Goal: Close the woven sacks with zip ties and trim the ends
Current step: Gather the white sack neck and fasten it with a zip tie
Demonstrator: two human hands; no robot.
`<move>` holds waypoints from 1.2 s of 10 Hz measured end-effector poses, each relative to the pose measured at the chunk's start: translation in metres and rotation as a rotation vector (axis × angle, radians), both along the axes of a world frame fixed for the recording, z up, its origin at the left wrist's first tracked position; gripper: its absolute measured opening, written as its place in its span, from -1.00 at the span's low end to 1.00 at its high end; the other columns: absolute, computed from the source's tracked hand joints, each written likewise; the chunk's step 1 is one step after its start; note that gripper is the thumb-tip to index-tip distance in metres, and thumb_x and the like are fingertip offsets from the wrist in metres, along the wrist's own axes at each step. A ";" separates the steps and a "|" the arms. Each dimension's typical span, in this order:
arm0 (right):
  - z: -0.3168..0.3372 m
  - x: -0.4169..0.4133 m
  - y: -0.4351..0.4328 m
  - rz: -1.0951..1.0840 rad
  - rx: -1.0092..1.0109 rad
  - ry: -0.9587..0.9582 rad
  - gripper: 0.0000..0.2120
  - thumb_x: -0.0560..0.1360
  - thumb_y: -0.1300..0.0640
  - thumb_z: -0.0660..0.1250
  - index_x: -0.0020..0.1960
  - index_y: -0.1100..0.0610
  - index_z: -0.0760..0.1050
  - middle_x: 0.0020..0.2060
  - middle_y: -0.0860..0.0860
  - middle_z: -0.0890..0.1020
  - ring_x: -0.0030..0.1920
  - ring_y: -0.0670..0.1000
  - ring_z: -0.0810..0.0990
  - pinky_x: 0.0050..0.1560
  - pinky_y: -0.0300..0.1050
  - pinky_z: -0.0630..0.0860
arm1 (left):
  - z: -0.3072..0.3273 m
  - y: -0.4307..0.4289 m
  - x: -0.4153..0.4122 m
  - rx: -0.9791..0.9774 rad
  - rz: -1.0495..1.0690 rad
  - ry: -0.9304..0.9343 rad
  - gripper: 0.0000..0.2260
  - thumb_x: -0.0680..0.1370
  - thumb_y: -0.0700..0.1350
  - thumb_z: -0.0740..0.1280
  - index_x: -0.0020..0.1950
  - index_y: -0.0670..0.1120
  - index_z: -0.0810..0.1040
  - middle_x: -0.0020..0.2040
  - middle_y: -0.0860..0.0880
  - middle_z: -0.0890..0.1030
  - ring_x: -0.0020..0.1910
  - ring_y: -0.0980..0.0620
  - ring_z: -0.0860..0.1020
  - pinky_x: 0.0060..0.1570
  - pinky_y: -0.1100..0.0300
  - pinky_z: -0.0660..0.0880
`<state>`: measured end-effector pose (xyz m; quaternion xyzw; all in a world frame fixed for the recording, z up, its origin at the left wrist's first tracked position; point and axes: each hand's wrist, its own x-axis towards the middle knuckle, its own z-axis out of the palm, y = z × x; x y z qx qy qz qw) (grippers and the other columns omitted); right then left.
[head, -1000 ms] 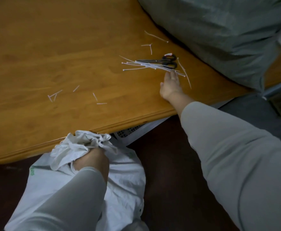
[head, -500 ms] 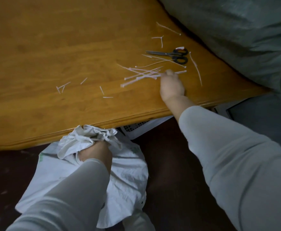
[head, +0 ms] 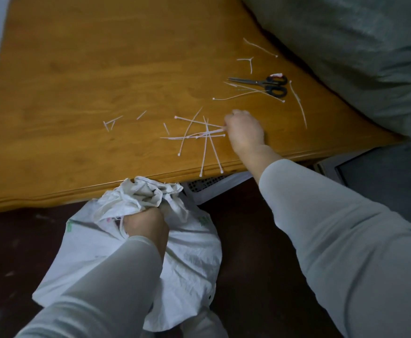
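Observation:
A white woven sack (head: 189, 254) stands on the dark floor below the table's front edge. My left hand (head: 146, 225) is shut on its bunched neck, whose ruffled top (head: 138, 193) sticks up above my fist. On the wooden table (head: 77, 81), my right hand (head: 244, 131) pinches white zip ties (head: 205, 135) from a loose, crossed pile near the front edge. Some of those ties reach the table's edge. Black-handled scissors (head: 265, 85) lie shut further back on the table, beyond my right hand.
A big grey-green sack (head: 350, 52) fills the table's back right corner. Short trimmed tie ends (head: 110, 123) and more long ties (head: 297, 103) are scattered on the wood. A white perforated bin (head: 206, 187) sits under the table; a dark grey box (head: 382, 172) stands to the right.
My right hand has pulled a bunch of zip ties away from the scissors toward the front edge, spreading them out. My left hand keeps its hold on the sack neck.

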<state>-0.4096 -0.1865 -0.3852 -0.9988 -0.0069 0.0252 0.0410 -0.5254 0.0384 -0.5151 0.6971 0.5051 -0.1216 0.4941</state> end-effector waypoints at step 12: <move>-0.039 -0.249 0.237 -0.943 1.345 0.175 -0.75 0.42 0.47 0.27 0.03 0.31 0.61 -0.22 0.14 0.65 -0.26 -0.06 0.60 -0.27 -0.37 0.55 | 0.098 0.142 -0.059 -0.231 -0.629 -0.010 -0.36 0.40 0.16 0.42 0.26 -0.27 0.40 0.23 -0.20 0.52 0.22 -0.18 0.48 0.27 -0.02 0.42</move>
